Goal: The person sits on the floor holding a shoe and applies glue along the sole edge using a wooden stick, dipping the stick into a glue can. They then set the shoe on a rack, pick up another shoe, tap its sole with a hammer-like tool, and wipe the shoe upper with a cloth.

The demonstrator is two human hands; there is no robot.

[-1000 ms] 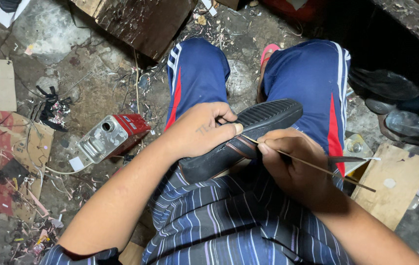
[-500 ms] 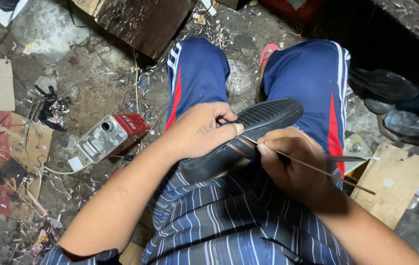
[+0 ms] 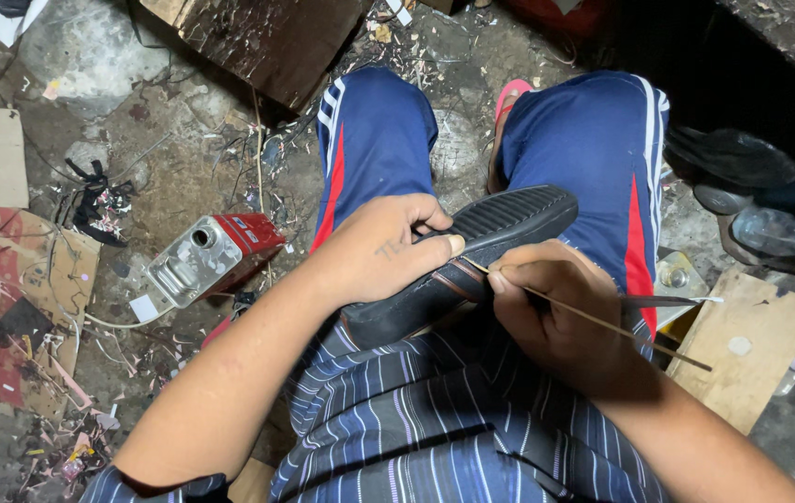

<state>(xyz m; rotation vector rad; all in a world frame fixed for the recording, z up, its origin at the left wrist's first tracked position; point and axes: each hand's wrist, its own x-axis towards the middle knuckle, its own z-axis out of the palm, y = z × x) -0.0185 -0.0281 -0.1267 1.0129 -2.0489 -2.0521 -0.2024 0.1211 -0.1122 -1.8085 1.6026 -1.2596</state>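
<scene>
Clamped in the left hand (image 3: 381, 250), a black shoe (image 3: 461, 261) lies sole-up at the centre of the frame, across the lap between blue-trousered knees. Just right of it, the right hand (image 3: 560, 312) pinches a thin stick (image 3: 602, 321), tip touching the sole's edge. At centre-left, a red and silver device (image 3: 211, 256) sits on the littered floor (image 3: 137, 168).

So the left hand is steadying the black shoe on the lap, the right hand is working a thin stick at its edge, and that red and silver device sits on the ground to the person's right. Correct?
Not quite. The head view shows the red and silver device on the ground to the person's left, beside the left arm. The rest holds: the left hand steadies the black shoe on the lap, and the right hand works a thin stick at its edge.
</scene>
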